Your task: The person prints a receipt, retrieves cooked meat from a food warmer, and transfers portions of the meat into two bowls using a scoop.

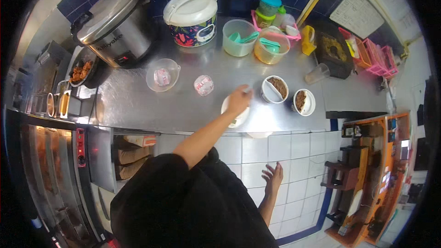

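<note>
My left hand point(240, 100) reaches over a round white dish or lid point(237, 117) near the counter's front edge. Its fingertips are blurred but look apart, with nothing visible between them. Below the counter edge, my right hand point(274, 176) hangs in front of the tiled floor, fingers spread and empty. To the right of my left hand stand two white tubs, one point(278, 86) and another point(300, 100), each with brown food on one side. Left of it lies a round wrapped packet with red print point(203, 85). A similar packet point(162, 77) sits in a clear plastic bowl point(174, 81).
Along the back stand a steel rice cooker point(120, 46), a patterned food container with white lid point(191, 29), and plastic tubs point(237, 48) point(272, 57) with green scoops. A clear cup point(317, 74) lies to the right. Fried food point(81, 72) is in a bowl at the left.
</note>
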A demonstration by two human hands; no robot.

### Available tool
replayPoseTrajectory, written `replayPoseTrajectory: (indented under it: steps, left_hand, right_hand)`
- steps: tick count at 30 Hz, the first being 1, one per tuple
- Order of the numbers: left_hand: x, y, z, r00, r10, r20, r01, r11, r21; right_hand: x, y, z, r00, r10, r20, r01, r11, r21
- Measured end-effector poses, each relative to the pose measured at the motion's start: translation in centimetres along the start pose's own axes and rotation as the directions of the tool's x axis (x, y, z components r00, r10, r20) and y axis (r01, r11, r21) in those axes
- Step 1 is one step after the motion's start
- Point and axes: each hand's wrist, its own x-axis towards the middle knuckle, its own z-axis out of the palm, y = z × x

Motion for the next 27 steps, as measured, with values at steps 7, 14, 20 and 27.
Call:
replayPoseTrajectory:
  steps: [7,14,20,27]
  left_hand:
    - [-0.3,-9.2,-20.2,0.487,-0.125,-0.865,-0.03,0.987,-0.159]
    - [-12.3,-7.2,-18.6,0.903,-0.098,-0.418,0.039,0.988,-0.149]
    - [-30.1,-12.1,-20.9,0.755,-0.391,-0.526,0.381,0.915,-0.132]
    - [-68.7,-36.5,-16.4,-0.068,-0.412,-0.909,0.847,0.458,-0.271]
  right_hand:
    - [0.5,-0.2,5.7,0.935,0.041,0.352,-0.004,0.994,-0.107]
    - [5.4,-9.3,25.0,0.443,-0.303,0.844,0.688,0.719,-0.103]
    - [8.2,-10.3,38.0,0.342,-0.195,0.919,0.938,0.013,-0.347]
    - [4.5,-8.0,41.4,0.294,0.16,0.942,0.949,-0.166,-0.267]
